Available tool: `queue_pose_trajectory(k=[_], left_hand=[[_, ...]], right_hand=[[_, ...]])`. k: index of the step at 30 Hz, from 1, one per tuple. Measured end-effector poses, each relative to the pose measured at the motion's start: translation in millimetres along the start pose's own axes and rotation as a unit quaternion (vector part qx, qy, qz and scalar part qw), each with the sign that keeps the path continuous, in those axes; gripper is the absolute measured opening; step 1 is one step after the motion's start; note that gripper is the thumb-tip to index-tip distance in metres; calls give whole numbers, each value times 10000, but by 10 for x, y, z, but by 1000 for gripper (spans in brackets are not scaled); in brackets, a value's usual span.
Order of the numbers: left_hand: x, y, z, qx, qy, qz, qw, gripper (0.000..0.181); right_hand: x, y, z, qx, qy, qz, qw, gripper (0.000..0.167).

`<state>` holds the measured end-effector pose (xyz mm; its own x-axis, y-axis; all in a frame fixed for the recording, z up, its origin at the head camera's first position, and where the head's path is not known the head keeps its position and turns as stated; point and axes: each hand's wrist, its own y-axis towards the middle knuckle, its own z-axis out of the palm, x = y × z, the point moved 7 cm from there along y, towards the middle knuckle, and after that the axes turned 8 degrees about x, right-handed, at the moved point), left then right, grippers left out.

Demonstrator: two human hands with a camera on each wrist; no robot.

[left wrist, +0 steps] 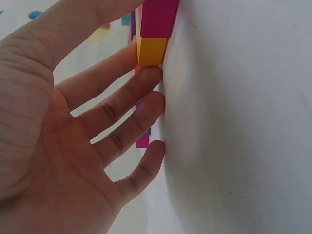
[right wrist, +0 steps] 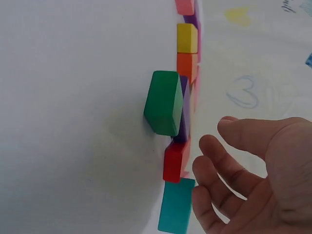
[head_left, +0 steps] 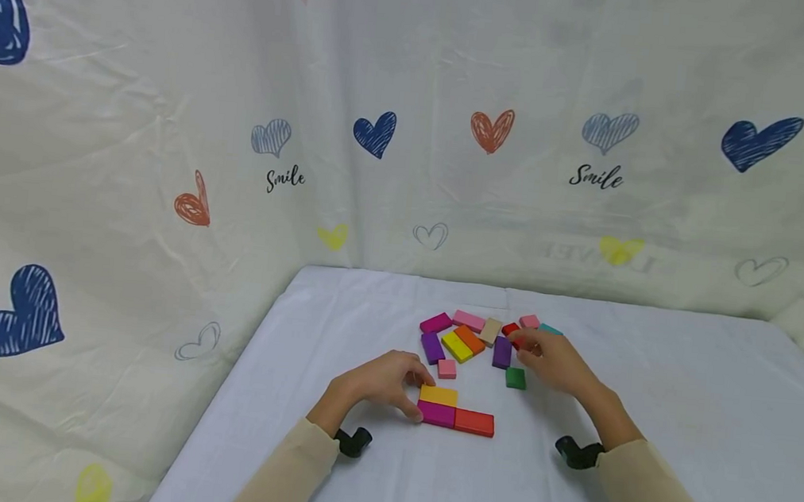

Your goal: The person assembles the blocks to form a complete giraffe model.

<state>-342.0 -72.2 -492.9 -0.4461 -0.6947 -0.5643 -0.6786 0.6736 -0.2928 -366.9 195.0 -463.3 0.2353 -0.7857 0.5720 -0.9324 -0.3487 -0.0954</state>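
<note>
Nearest are two beige sleeves (head_left: 292,473), each with a black wrist camera (head_left: 354,442) at the cuff. Beyond them, on the white tablecloth (head_left: 453,487), a red-orange block (head_left: 474,423) lies end to end with a magenta block (head_left: 435,414), and a golden-yellow block (head_left: 439,396) lies along the magenta one's far side.

The left hand (head_left: 385,379) is at the left ends of that pair, thumb at the magenta block, index finger at the golden-yellow one. The head view hides most of its fingers; the left wrist view shows them loosely spread, the lower fingertips resting at the cloth.

Farther on, a small pink block (head_left: 447,369) and a green block (head_left: 516,378) lie in front of a loose cluster holding purple, yellow, orange, beige and more pink pieces.

The right hand (head_left: 556,363) reaches over the cluster's right side. From the head it seems to meet a red block (right wrist: 174,162); the right wrist view shows thumb and fingers parted, with contact impossible to tell. That view also bares a teal block's (right wrist: 176,205) broad face, mostly covered by the hand from above.

Behind everything hangs a heart-printed white curtain (head_left: 418,61).
</note>
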Motion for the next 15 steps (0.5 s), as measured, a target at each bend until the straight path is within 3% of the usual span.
queue_pose_trajectory(k=[7, 15], left_hand=[[19, 15, 9, -42, -25, 28, 10000, 50], [6, 11, -1, -49, -80, -2, 10000, 49]], right_hand=[[-125, 239, 116, 727, -159, 168, 9971, 46], [-159, 346, 185, 1038, -233, 195, 9941, 49]])
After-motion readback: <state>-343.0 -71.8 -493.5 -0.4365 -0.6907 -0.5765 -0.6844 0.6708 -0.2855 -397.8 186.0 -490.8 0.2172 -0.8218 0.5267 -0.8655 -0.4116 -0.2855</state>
